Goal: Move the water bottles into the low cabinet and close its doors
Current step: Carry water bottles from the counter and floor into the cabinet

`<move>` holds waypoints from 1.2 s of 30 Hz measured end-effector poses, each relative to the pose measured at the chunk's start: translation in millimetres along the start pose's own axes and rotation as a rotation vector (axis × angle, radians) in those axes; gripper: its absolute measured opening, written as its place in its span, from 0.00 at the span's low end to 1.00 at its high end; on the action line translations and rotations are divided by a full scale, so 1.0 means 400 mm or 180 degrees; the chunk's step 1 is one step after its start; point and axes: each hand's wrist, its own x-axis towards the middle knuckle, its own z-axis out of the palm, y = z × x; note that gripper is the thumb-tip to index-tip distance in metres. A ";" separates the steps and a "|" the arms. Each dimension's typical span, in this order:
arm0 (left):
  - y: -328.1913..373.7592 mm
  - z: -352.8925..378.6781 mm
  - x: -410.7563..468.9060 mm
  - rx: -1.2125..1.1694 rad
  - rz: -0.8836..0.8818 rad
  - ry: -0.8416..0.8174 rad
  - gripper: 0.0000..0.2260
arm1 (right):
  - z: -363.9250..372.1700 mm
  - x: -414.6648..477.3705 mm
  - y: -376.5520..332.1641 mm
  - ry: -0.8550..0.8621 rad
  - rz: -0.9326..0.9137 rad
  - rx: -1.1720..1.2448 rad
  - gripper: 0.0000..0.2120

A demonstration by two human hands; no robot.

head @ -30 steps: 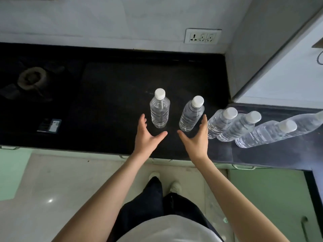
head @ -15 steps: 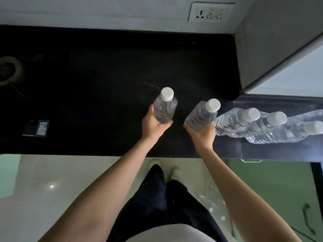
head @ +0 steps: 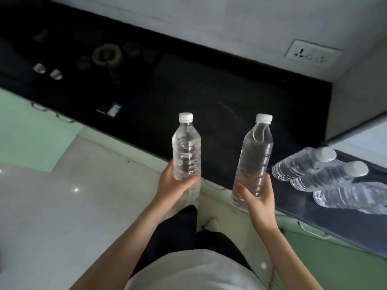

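head view: left hand [head: 174, 185] grips one bottle [head: 186, 151], right hand [head: 258, 198] grips another bottle [head: 254, 162], both above the counter [head: 209, 97] edge.

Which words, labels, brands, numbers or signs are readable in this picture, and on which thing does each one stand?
No text here can be read.
Small packet on the black counter: pale print, too blurred to read.
Left bottle, right bottle and the other bottles on the counter: clear, no label visible.
Wall socket: no readable marking.
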 end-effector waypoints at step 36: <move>-0.676 -0.932 -0.998 -0.2363 -0.1112 0.3566 0.11 | 1.129 -0.813 0.242 -0.3882 0.0322 -0.1563 0.15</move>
